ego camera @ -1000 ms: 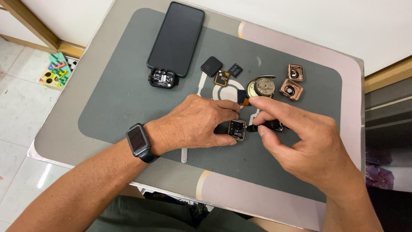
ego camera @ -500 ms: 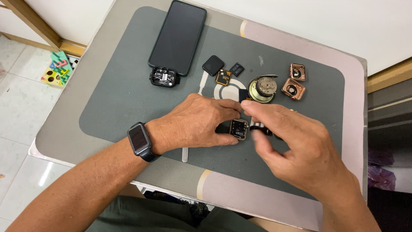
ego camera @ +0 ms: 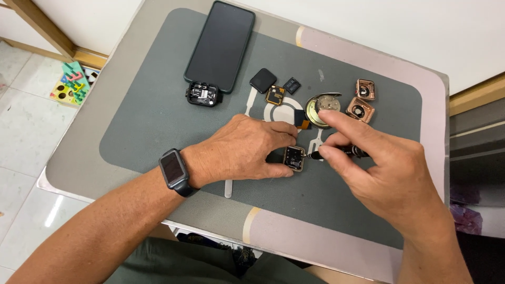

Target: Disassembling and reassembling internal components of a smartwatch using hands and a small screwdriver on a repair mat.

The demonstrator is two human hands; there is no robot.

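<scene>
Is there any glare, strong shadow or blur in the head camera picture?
Head view: even, soft light. The left hand and right hand cast only faint shadows on the grey mat. A bright glare patch lies on the floor tile at lower left. The small square watch case between the fingers is sharp; no clear blur.

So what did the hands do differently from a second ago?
Very little. The right hand shifted its fingers a bit around the small dark tool, its tip staying at the little square watch case. The left hand kept pinching that case in the same spot. The phone, the round part and the two copper-coloured cases on the grey mat did not move.
</scene>
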